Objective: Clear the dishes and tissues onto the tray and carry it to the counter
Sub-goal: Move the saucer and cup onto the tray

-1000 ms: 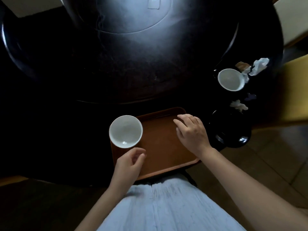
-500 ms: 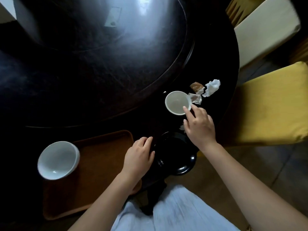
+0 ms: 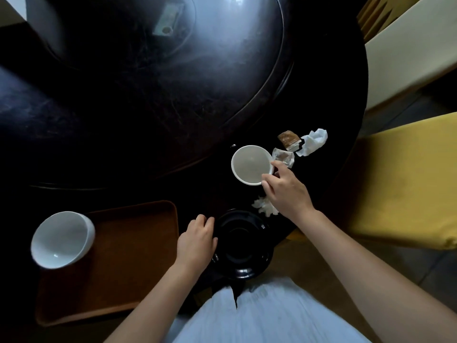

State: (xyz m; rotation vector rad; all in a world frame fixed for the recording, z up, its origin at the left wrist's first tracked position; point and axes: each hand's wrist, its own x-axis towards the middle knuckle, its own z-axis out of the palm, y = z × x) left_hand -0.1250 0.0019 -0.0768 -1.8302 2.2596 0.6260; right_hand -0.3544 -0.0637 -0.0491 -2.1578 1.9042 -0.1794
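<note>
A brown tray [image 3: 128, 258] lies at the table's near left edge, with a white bowl [image 3: 61, 240] standing on its left corner. A second white bowl [image 3: 249, 164] sits further right on the dark table. My right hand [image 3: 284, 191] pinches that bowl's near right rim. A black plate [image 3: 243, 243] lies at the table edge below it, and my left hand [image 3: 197, 241] rests on the plate's left rim. A crumpled tissue [image 3: 264, 206] lies between plate and bowl, partly under my right hand. Another tissue [image 3: 312, 142] and two wrappers [image 3: 284, 155] lie beyond the bowl.
The round dark table [image 3: 123, 134] has a raised turntable [image 3: 160, 58] in its middle. A yellow chair seat [image 3: 405, 179] stands close on the right, a cream one [image 3: 408, 50] behind it. Brown floor shows below the table edge.
My right hand has closed its fingers on the rim of the right bowl. My left hand has slid onto the black plate's edge. The view has shifted slightly.
</note>
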